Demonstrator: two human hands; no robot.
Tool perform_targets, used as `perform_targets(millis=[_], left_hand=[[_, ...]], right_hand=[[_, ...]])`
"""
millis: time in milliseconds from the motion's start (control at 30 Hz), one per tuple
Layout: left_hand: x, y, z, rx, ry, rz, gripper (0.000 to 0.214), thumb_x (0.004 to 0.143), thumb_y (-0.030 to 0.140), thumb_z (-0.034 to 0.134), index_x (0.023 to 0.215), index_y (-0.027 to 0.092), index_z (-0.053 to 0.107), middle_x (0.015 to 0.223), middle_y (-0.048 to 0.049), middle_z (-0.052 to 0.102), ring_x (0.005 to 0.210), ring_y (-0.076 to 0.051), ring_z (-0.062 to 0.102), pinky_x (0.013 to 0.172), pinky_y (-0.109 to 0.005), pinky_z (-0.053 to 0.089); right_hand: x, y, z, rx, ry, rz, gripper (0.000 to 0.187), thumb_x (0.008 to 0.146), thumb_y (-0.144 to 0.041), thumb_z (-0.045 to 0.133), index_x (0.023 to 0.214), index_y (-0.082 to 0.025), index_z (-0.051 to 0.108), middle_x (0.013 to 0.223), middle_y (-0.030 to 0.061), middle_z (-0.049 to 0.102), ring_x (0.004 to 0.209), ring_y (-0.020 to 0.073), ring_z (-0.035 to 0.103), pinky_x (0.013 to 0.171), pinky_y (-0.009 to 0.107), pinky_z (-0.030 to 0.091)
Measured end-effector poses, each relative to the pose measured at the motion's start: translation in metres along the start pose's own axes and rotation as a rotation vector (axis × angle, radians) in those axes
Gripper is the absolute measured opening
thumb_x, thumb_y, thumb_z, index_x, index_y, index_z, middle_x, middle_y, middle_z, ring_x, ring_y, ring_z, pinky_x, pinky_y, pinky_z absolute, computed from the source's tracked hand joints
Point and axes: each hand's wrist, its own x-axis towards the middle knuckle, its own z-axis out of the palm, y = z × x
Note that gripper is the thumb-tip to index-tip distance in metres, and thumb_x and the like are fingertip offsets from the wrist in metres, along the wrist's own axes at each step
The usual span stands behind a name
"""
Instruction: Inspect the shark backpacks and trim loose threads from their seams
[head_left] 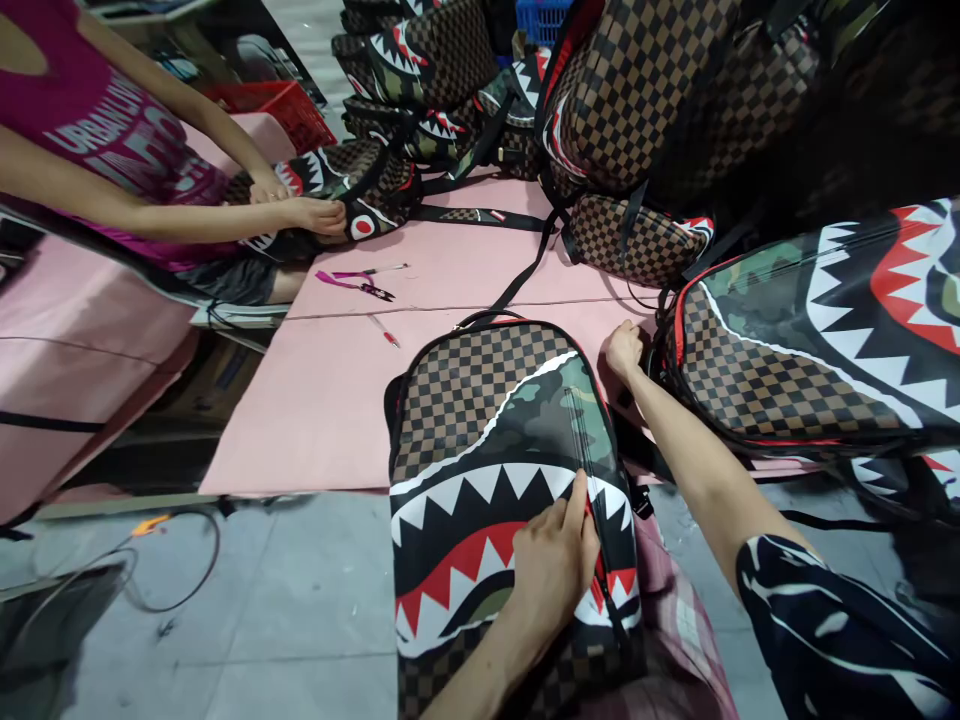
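Left grip [553,553] touches backpack [491,500], apparently at its zipper [578,425].

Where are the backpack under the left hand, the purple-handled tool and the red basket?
Backpack [450,505], head view: on its toothed front.
Purple-handled tool [366,287], head view: near where its handles meet.
Red basket [298,115], head view: on its side wall.

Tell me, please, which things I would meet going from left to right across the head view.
Co-worker's magenta shirt, purple-handled snips, near shark-mouth backpack, right hand, far-right shark-mouth backpack.
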Motion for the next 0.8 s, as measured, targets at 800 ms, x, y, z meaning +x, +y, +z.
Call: perform_targets(millis=[800], left_hand=[[-0.127,0.033,0.035,-0.017,0.097,0.389,0.034,0.086,0.024,0.05,0.119,0.018,0.056,0.136,-0.0094,0.049,0.13,-0.029,0.037,0.1,-0.045,0.038]], right_hand=[[-0.249,0.131,-0.131,0.863,-0.418,-0.174,0.037,0.076,-0.048,0.061,0.1,-0.02,0.063,0.07,-0.0025,0.051,0.044,0.0049,0.032,0.04,0.021,0.027]])
